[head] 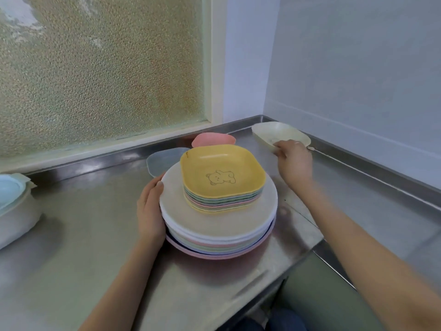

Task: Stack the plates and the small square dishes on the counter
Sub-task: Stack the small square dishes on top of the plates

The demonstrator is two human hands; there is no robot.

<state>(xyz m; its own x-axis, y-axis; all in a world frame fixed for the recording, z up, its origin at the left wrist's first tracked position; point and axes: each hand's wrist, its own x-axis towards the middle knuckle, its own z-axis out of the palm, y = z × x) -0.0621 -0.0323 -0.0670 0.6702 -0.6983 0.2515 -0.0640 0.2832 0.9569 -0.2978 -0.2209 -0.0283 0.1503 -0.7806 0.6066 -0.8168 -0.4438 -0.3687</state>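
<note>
Right hand (294, 161) is pinching the cream dish (279, 133) by its rim, so lift it level onto the yellow dish (222, 174) while the flat left hand (150, 209) steadies the plates (214, 232).

Arms: both forearms bare, no sleeves in view.
Left hand (149, 209): bare, no glove or watch.
Right hand (294, 163): bare, no glove.
Legs: dark blue trousers (274, 321) at the bottom edge.

Single head-worn view, forward and down, close over the counter (95, 223) corner
</note>
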